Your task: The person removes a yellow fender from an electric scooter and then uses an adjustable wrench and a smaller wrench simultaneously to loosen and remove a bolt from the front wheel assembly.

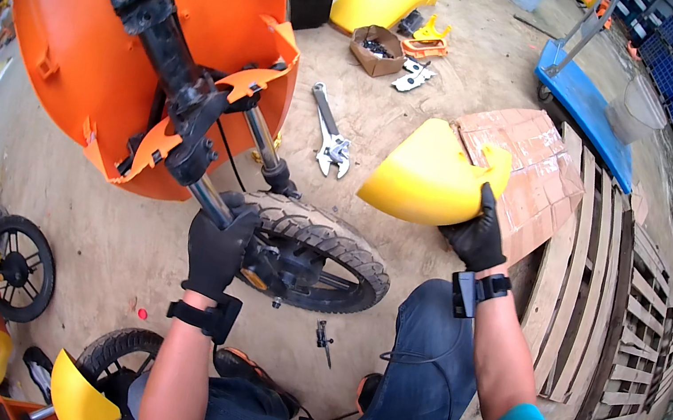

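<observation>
Fender (428,177), yellow, likely light, stiff and slippery, is right of the wheel (347,252), its rim, the best hold, gripped by right hand (477,235); left hand (218,250) fingers wrap a fork leg (211,201)

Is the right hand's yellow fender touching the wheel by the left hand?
No: the right hand holds the fender apart from the wheel, and floor shows between them.

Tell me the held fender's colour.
The fender in the right hand is yellow, seen best in the head view.
</observation>
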`<state>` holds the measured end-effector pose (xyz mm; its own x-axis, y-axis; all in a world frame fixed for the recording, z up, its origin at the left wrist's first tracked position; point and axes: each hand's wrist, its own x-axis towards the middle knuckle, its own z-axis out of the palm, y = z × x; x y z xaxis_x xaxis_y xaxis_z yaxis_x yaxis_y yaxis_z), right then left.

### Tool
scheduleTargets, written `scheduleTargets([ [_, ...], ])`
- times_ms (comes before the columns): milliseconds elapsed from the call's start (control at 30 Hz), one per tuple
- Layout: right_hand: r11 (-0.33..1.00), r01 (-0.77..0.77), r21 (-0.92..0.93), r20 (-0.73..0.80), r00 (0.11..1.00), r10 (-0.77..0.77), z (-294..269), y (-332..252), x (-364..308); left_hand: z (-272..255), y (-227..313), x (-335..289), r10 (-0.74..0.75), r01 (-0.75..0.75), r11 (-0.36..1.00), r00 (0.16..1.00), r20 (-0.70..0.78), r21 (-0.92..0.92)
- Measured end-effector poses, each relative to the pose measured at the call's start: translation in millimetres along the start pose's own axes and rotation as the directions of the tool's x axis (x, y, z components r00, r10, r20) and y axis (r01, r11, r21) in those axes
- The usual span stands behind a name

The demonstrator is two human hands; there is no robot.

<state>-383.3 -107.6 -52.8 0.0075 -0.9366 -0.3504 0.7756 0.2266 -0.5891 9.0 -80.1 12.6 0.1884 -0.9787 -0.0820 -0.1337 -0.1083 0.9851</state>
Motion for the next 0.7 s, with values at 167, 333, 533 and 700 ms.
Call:
scheduleTargets([
  [167, 0.991, -0.071, -0.117, -0.041, 0.997, 0.067, -2.1, 22.9, 25.6, 3.2, -8.5, 2.6, 0.053, -0.05, 0.998, 0.996, -0.067, 0.04],
  [333, 0.978, -0.203, -0.048, -0.101, 0.975, 0.198, -14.2, 56.3, 36.3, 3.6, -5.4, 1.8, 0.026, -0.023, 0.999, 0.997, -0.067, 0.042],
  [533, 0.967, -0.255, 0.01, -0.065, 0.965, 0.255, -26.4, 85.8, 46.2, 2.0, -10.7, 3.6, 0.015, -0.012, 0.999, 0.998, -0.061, 0.043],
  [700, 0.963, -0.27, 0.012, -0.014, 0.963, 0.27, -24.6, 89.1, 60.7, 4.1, -5.4, 2.7, -0.001, 0.001, 1.0, 0.999, -0.049, -0.009],
])
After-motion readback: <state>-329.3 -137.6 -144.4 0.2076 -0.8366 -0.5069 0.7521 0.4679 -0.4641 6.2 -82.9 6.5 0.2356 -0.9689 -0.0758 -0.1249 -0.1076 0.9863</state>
